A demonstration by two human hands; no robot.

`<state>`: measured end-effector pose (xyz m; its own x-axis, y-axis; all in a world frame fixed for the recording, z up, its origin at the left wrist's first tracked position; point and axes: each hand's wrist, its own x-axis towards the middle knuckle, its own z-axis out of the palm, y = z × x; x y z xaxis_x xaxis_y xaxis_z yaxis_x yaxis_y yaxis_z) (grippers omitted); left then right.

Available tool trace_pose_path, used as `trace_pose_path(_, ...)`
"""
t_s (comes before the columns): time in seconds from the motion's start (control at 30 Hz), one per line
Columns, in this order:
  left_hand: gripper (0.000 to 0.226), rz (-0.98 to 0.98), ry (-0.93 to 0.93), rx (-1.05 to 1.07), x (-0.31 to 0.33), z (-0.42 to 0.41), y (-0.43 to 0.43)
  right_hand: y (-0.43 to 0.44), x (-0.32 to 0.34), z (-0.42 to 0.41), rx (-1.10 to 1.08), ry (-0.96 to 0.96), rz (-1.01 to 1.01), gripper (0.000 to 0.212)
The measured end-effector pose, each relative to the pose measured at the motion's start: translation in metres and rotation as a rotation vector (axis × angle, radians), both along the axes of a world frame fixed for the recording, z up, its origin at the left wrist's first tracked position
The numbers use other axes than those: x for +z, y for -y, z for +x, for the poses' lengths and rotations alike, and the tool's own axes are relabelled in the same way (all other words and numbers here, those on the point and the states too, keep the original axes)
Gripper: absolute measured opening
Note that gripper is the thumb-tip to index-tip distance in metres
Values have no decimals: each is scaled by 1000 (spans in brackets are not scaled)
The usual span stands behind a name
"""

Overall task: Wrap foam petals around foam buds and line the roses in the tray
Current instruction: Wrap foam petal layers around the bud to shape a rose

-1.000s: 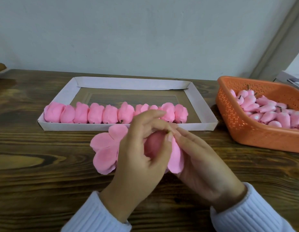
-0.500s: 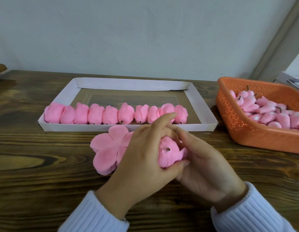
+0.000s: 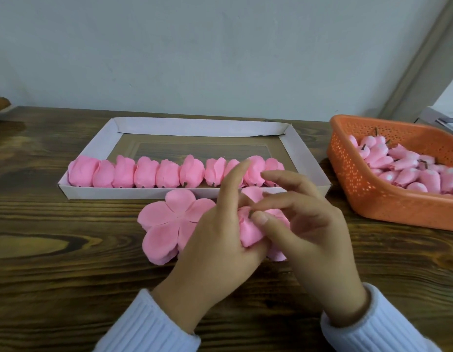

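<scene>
Since the earlier frame my right hand (image 3: 311, 232) has lifted over the bloom and my left forefinger has risen: wrapping step in hand, rose not yet trayed.
Left hand (image 3: 215, 240) grips the half-wrapped rose (image 3: 249, 231) just above the table (image 3: 55, 275). Right thumb and forefinger pinch it at the dark stem stub (image 3: 251, 214), the other fingers spread. Loose petal edges remain, so next I judge they need closing snugly before the rose goes down. Flat petal blanks (image 3: 169, 224) lie just left. Beyond, ten finished roses (image 3: 144, 174) fill the near side of the paper tray (image 3: 195, 129), so a second row seems due. Orange basket (image 3: 372, 194) holds spare buds (image 3: 403, 171). No brand, label or writing legible.
</scene>
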<state>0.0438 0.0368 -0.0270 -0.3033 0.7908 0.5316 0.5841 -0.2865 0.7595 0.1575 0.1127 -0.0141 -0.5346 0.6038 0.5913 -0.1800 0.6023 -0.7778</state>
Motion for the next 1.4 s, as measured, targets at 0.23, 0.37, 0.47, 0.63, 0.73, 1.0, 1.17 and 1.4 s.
trace_pose_path(0.23, 91, 10, -54, -2, 1, 2, 0, -1, 1, 1, -49, -21, 9, 11)
trace_pose_path(0.37, 83, 157, -115, 34, 3, 2, 1, -1, 2, 2, -159, -21, 109, 6)
trace_pose_path(0.47, 85, 169, -121, -38, 3, 3, 0, 3, 3, 0, -86, 60, 76, 6)
trace_pose_path(0.63, 90, 48, 84, -92, 1, 7, 0, 4, 4, 0, 50, 24, -64, 4)
trace_pose_path(0.73, 88, 12, 143, -68, 0, 8, -1, 3, 3, 1, 40, -38, -134, 2)
trace_pose_path(1.0, 67, -103, 191, -91, -2, 11, -3, 0, 5, 1, 74, -158, -311, 9)
trace_pose_path(1.17, 71, -100, 197, -65, -3, 12, -2, -3, 9, 4, 104, -29, -278, 14)
trace_pose_path(1.4, 90, -82, 116, 9, -4, 9, -2, -3, 7, 2, 60, 77, -167, 12)
